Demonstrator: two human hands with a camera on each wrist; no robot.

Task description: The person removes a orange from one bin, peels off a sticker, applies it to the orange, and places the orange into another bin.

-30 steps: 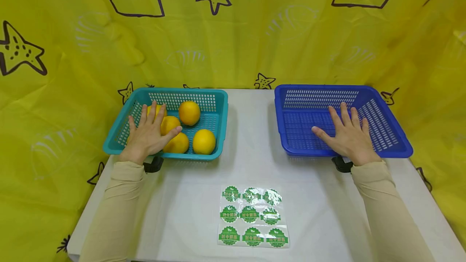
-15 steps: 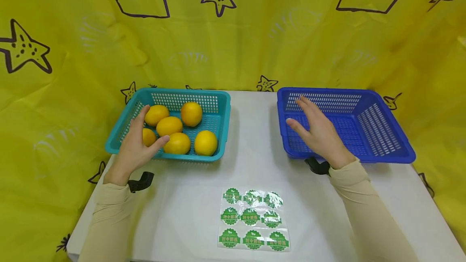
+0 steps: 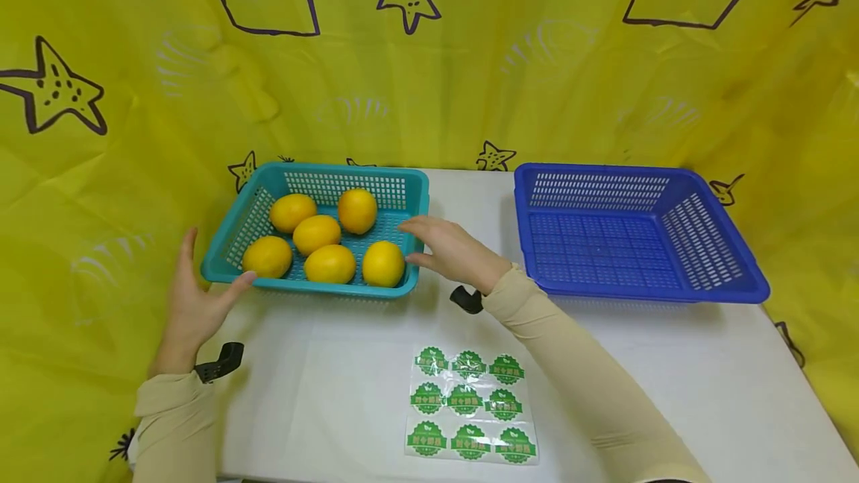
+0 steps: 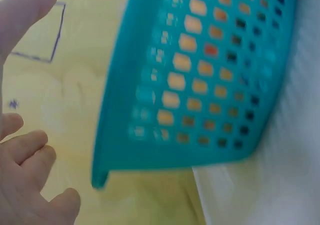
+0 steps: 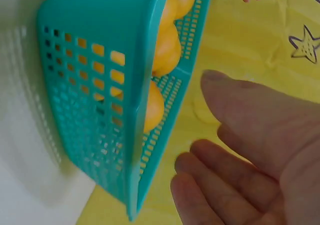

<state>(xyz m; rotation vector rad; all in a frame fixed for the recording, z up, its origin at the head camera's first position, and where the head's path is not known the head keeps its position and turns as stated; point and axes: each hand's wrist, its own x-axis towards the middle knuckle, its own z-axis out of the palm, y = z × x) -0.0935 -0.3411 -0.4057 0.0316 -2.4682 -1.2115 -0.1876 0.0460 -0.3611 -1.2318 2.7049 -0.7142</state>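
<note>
A teal plastic basket with perforated walls holds several oval yellow-orange fruits. My left hand is just outside the basket's left end, thumb and fingers spread apart and nothing held. In the left wrist view, the fingers stand off from the teal wall. At the other end, my right hand reaches to the right rim with loosely bent fingers and thumb apart. A gap shows between it and the basket in the right wrist view; nothing is in it.
A blue perforated basket with nothing in it stands at the right of the white table. A sheet of green round stickers lies near the front. A yellow patterned curtain hangs behind and at the sides.
My right hand has moved left from over the blue basket to the teal basket's right end. My left hand has withdrawn from above the fruits to outside the left end. The baskets stay put.
</note>
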